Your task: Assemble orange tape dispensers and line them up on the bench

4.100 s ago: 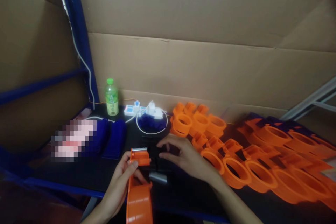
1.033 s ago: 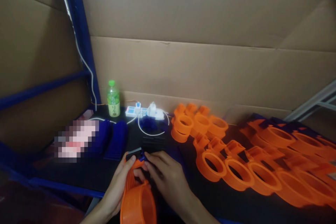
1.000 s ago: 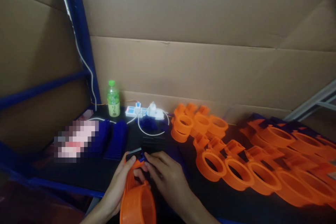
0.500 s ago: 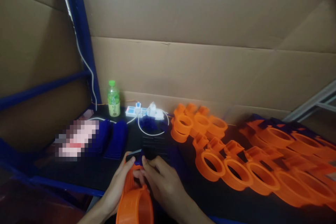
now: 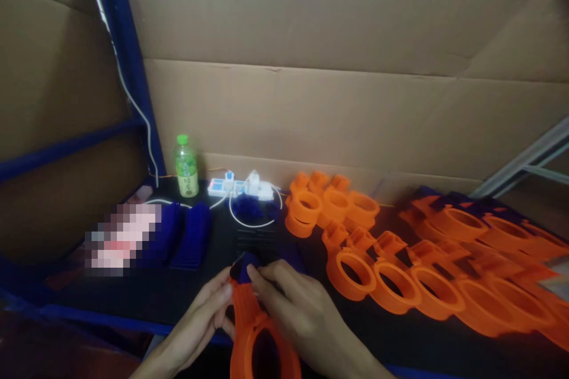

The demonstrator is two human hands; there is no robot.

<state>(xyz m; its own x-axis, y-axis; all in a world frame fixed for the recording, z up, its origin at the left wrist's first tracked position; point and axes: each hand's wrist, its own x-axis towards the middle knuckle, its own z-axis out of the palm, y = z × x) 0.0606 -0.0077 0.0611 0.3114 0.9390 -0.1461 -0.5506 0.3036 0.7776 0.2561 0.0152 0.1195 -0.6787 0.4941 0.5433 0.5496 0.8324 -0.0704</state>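
I hold an orange plastic tape-dispenser frame (image 5: 260,340) low at the front centre, its ring end toward me. My left hand (image 5: 202,320) grips its left side with fingers curled round the neck. My right hand (image 5: 297,314) is closed over the right side, its fingertips pinching a small dark blue part (image 5: 244,269) at the frame's far tip. A black ribbed block (image 5: 255,240) lies just beyond the hands.
Rows of orange frames (image 5: 400,275) cover the dark bench (image 5: 133,290) to the right. Blue parts stacks (image 5: 189,237) lie at left, with a green bottle (image 5: 185,166), a white power strip (image 5: 240,188) and cable behind. Cardboard walls (image 5: 311,112) and a blue rack post (image 5: 120,65) enclose the bench.
The frame has turned so its ring faces up and shifted right. The blue part now sits at its tip where a metal blade showed. The view has tilted slightly.
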